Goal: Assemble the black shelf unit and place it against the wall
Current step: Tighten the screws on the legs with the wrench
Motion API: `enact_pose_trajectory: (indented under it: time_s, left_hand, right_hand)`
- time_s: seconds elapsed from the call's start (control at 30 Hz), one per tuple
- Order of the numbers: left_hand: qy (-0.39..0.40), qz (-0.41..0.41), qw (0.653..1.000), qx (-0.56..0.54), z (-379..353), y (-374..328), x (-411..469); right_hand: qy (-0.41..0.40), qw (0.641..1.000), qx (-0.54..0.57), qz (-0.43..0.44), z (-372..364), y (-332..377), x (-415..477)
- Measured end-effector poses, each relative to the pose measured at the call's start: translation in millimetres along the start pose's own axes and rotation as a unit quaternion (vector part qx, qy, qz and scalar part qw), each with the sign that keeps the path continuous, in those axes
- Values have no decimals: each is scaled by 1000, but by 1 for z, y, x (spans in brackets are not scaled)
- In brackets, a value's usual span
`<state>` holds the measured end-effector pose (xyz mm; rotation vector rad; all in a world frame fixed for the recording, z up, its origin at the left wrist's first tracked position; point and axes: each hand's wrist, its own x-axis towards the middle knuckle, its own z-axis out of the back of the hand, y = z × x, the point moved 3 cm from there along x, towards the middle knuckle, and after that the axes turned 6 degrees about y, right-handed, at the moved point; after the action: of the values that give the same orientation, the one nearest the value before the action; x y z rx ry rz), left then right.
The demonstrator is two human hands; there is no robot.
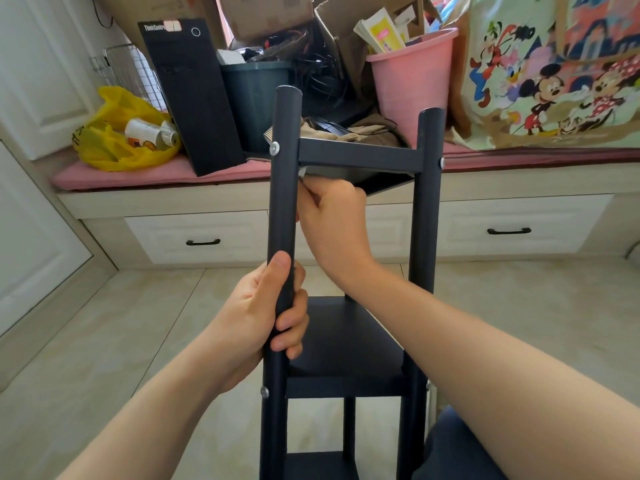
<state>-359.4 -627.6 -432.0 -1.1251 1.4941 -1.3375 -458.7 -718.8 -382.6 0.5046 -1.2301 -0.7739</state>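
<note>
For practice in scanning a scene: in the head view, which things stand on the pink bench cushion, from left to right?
yellow bag → black computer tower → green bin → pink bucket → cartoon bag

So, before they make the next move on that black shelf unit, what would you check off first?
1. Grip: the left hand wraps the left post: ok.
2. A screw sits in the left post at the top shelf: ok.
3. A second screw sits in the right post: ok.
4. Both screws fully tight: cannot tell.
5. The right hand is curled under the top shelf; what it holds: cannot tell.
</note>
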Motion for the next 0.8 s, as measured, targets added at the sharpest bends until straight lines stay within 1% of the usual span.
enact_pose_trajectory:
  time_s: [0.1,0.27,0.5,0.8]
  left_hand:
    - [-2,-1,1000,-3,1,0,-1]
    - [3,0,1000,-3,4,1,-1]
    - [15,-10,1000,6,6,1,-1]
    - [16,-15,1000,8,5,1,-3]
  right_hand:
    - [-22,1000,-15,8,-5,-2,1]
    - [-26,999,-33,-8,-6,-3,1]
    - [38,997,-15,-62,2,-5,-4]
    - [15,999,-2,-31,16,6,-10]
